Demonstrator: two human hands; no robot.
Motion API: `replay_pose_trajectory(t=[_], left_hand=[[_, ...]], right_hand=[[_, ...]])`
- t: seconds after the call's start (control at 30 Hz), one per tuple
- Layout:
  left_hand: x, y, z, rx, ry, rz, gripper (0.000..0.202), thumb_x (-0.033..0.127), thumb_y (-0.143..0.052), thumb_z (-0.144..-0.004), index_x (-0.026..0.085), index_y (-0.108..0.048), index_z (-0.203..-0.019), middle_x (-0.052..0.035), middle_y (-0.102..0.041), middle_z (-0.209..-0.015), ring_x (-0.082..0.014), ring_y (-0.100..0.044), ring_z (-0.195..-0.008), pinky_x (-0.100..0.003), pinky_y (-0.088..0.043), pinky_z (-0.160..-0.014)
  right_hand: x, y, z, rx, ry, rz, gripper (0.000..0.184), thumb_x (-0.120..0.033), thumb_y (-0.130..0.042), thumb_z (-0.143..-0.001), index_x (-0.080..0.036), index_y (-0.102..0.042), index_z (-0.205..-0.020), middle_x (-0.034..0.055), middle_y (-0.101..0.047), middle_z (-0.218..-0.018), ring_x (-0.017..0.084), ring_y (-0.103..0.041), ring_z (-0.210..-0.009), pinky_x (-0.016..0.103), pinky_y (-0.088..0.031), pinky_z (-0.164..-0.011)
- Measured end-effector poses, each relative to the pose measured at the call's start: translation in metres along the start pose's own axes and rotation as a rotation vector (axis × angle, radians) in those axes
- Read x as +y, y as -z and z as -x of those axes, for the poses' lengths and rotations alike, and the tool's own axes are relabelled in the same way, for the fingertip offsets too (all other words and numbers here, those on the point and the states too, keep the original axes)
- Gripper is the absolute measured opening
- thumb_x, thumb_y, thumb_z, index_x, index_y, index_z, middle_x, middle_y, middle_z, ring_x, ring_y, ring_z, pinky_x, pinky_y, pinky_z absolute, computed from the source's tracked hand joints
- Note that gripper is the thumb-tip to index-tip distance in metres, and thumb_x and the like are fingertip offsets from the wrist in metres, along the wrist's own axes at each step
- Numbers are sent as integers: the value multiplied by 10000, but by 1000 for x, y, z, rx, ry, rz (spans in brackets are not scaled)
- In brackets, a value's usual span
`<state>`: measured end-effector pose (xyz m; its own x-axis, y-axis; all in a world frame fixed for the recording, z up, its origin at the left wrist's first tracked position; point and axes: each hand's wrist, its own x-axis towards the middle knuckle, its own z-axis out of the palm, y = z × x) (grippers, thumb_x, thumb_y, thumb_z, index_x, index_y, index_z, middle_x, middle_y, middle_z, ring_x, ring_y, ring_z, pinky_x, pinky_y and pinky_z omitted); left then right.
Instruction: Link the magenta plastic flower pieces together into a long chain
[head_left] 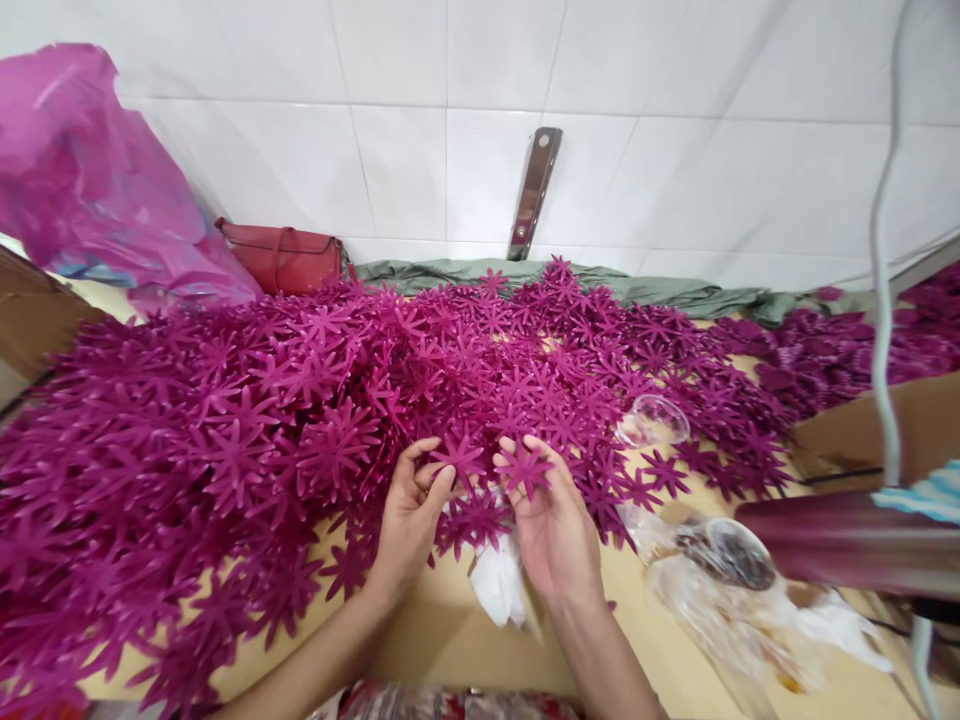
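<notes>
My left hand (409, 510) pinches the edge of a magenta flower-shaped petal piece (459, 456) between thumb and fingertips. Level with it, my right hand (555, 530) has its palm turned up and its fingers curled around a second petal piece (527, 470). The two pieces are held slightly apart. Just beyond both hands spreads a large heap of the same petal pieces (330, 440). Between my wrists lies a crumpled white tissue or cloth (499, 585), with more petals partly over its top.
A red purse (281, 258) and a pink plastic bag (90, 180) are at the back left. On the right are a clear plastic lid (656, 420), a clear bag (705, 600), a cup with dark contents (739, 552) and a hanging white cable (883, 300). A tiled wall stands behind.
</notes>
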<state>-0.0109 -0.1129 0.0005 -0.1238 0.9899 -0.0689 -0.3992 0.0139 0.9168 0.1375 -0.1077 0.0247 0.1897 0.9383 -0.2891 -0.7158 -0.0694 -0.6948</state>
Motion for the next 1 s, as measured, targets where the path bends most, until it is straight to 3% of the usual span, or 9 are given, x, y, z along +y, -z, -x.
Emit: replay_pose_trajectory(t=[0.07,0.13,0.23,0.33,0.5,0.6,0.87,1.0], left_hand=[[0,0,0,44,-47,-14,505,352,-725,-899,317,-456,-1325,63,-643,-824,-89,-656,-758,-214,-566,-778],[1,0,1,61,-77,-41,428,359,-713,-904,304,-512,-1279,46,-648,-867,-98,-668,-793,-232,-586,-802],[3,1,2,43,-74,-110,290,395,-694,-914,238,-645,-1152,-19,-684,-1056,-134,-695,-921,-267,-592,-882],[4,1,5,14,-56,-146,308,395,-687,-926,236,-672,-1189,-39,-701,-1134,-149,-701,-975,-274,-571,-933],[6,0,8,-20,-132,-204,285,373,-690,-929,232,-701,-1177,-53,-700,-1153,-171,-687,-1036,-283,-550,-961],[8,-1,9,-50,-173,-220,257,361,-695,-926,239,-722,-1150,-50,-695,-1110,-179,-688,-1048,-289,-548,-967],[8,2,8,-107,-210,-330,253,345,-710,-913,242,-766,-1137,-67,-694,-1096,-192,-662,-1053,-281,-532,-940],[6,4,8,-98,-231,-342,181,317,-717,-906,221,-790,-1042,-68,-721,-1029,-196,-661,-1009,-288,-527,-922]], right_hand=[[-4,-2,1,-30,-54,-39,477,-627,-670,-861,-240,-687,-1140,97,-772,-1174,249,-717,-1106,445,-528,-1000],[-7,-3,2,-47,-80,-60,517,-662,-628,-875,-241,-679,-1170,106,-755,-1234,257,-698,-1172,460,-524,-1026],[-6,-3,4,-69,-72,-3,477,-444,-805,-799,-264,-662,-1217,79,-737,-1291,237,-679,-1221,439,-492,-1089],[0,-3,5,-101,-41,113,561,-321,-873,-739,-257,-644,-1247,77,-777,-1197,222,-726,-1116,431,-492,-1092],[9,0,4,-141,-30,217,446,-387,-854,-778,-235,-650,-1144,44,-813,-912,209,-763,-872,411,-570,-935],[12,3,4,-172,-10,270,336,-376,-829,-809,-235,-658,-1061,14,-796,-869,175,-740,-798,353,-571,-859],[15,7,10,-178,136,561,257,-384,-821,-806,-213,-651,-896,-63,-616,-689,102,-521,-634,221,-401,-610],[16,5,12,-217,164,596,229,-361,-806,-824,-214,-643,-887,-55,-618,-717,103,-497,-651,228,-383,-621]])
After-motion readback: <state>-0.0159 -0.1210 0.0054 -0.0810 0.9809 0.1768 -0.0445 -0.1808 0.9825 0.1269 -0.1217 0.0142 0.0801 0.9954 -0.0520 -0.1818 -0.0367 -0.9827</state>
